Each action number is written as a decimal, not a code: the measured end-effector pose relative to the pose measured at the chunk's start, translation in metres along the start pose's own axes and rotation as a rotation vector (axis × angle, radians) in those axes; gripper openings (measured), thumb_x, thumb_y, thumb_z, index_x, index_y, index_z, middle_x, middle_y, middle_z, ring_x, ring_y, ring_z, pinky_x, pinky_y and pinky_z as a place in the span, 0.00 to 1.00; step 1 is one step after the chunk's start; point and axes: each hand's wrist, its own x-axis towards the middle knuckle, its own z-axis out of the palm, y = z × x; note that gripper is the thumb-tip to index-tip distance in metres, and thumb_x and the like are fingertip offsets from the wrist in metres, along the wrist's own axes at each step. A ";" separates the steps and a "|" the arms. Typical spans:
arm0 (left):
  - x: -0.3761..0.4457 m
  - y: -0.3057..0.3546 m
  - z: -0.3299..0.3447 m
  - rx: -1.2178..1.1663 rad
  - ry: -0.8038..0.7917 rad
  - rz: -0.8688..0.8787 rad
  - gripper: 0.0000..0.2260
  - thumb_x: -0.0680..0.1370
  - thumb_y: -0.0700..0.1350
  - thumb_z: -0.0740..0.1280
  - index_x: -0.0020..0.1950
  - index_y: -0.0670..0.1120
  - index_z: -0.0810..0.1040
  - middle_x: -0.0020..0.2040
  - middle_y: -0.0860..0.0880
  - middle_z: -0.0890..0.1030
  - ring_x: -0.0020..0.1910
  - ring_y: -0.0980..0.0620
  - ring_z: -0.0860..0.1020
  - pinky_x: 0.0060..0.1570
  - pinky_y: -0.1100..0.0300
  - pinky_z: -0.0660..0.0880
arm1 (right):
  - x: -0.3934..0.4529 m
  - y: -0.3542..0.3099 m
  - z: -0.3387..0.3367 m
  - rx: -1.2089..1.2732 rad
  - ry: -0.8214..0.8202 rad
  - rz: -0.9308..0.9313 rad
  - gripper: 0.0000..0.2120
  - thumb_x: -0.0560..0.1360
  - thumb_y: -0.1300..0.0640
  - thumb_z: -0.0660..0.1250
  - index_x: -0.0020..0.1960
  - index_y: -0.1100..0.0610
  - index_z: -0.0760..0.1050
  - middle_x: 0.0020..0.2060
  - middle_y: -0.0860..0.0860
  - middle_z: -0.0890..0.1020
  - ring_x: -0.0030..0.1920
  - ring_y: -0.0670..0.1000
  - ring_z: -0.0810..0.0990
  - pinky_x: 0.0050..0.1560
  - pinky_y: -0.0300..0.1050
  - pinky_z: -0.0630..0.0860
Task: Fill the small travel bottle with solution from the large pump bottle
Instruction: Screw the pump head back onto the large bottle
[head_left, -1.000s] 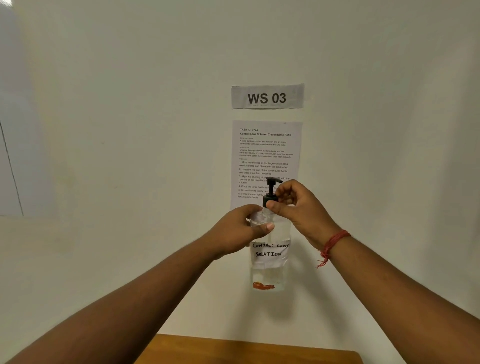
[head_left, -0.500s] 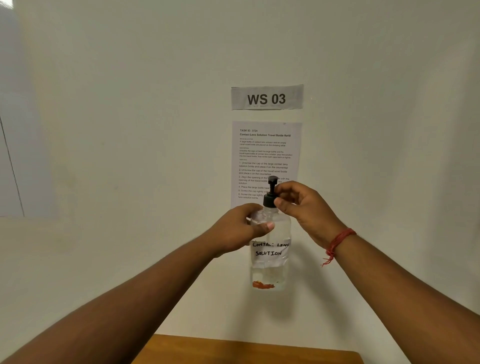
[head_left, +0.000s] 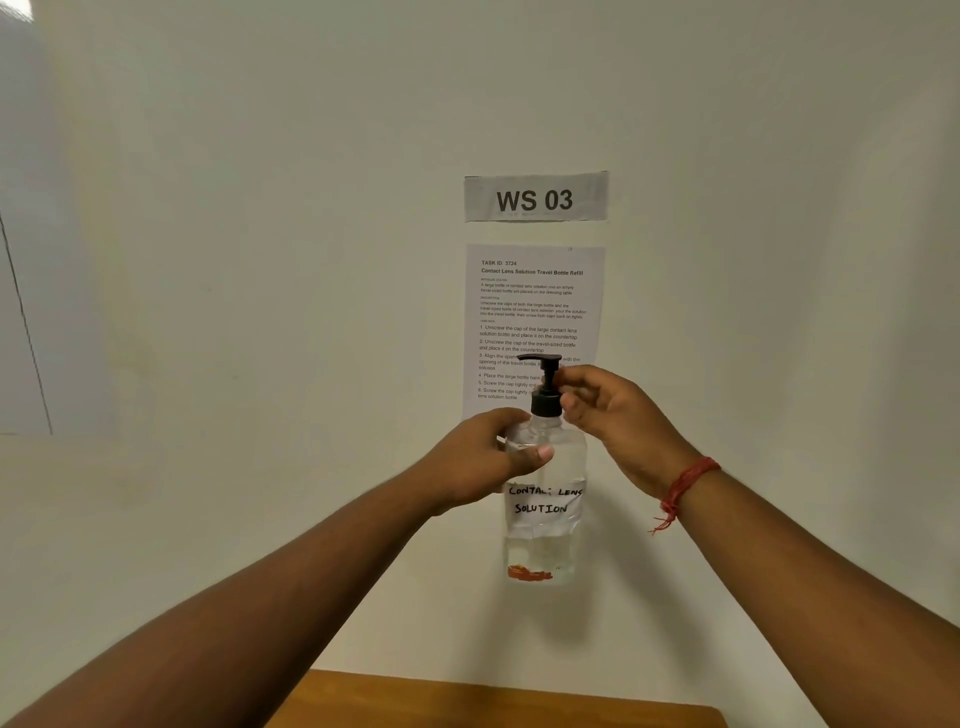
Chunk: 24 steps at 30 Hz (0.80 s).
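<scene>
A clear large pump bottle (head_left: 545, 525) with a hand-written "CONTACT LENS SOLUTION" label is held up in the air in front of the wall. My left hand (head_left: 488, 462) grips its shoulder from the left. The black pump cap (head_left: 545, 387) sits on the neck, its nozzle pointing left. My right hand (head_left: 608, 410) pinches the cap's collar with curled fingers from the right. A little clear liquid shows in the bottle's bottom. The small travel bottle is out of view.
A wooden table edge (head_left: 498, 699) shows at the bottom of the frame, well below the bottle. On the white wall behind hang a "WS 03" sign (head_left: 535, 197) and a printed instruction sheet (head_left: 535, 312).
The pump head has turned so its nozzle now points left. My right hand's fingers have shifted round the cap. The bottle and my left hand stay in place.
</scene>
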 end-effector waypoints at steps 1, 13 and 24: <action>0.000 0.000 0.000 0.002 0.000 0.001 0.19 0.78 0.54 0.72 0.67 0.53 0.76 0.60 0.53 0.81 0.57 0.51 0.82 0.55 0.45 0.83 | 0.000 0.000 0.000 -0.005 -0.003 0.000 0.13 0.79 0.64 0.64 0.61 0.53 0.78 0.56 0.50 0.84 0.60 0.48 0.80 0.66 0.53 0.74; 0.000 -0.001 0.001 0.016 -0.004 -0.010 0.18 0.78 0.53 0.72 0.67 0.53 0.75 0.60 0.54 0.81 0.57 0.51 0.82 0.54 0.45 0.83 | 0.002 0.005 0.005 -0.069 0.089 -0.014 0.10 0.76 0.56 0.70 0.56 0.50 0.78 0.53 0.52 0.82 0.56 0.52 0.81 0.62 0.56 0.77; 0.003 -0.002 -0.001 -0.006 -0.007 0.003 0.18 0.78 0.53 0.72 0.66 0.53 0.76 0.59 0.53 0.82 0.56 0.52 0.82 0.54 0.48 0.83 | 0.001 0.000 0.006 -0.060 0.050 -0.009 0.11 0.77 0.62 0.68 0.58 0.51 0.79 0.54 0.50 0.83 0.57 0.49 0.81 0.63 0.54 0.76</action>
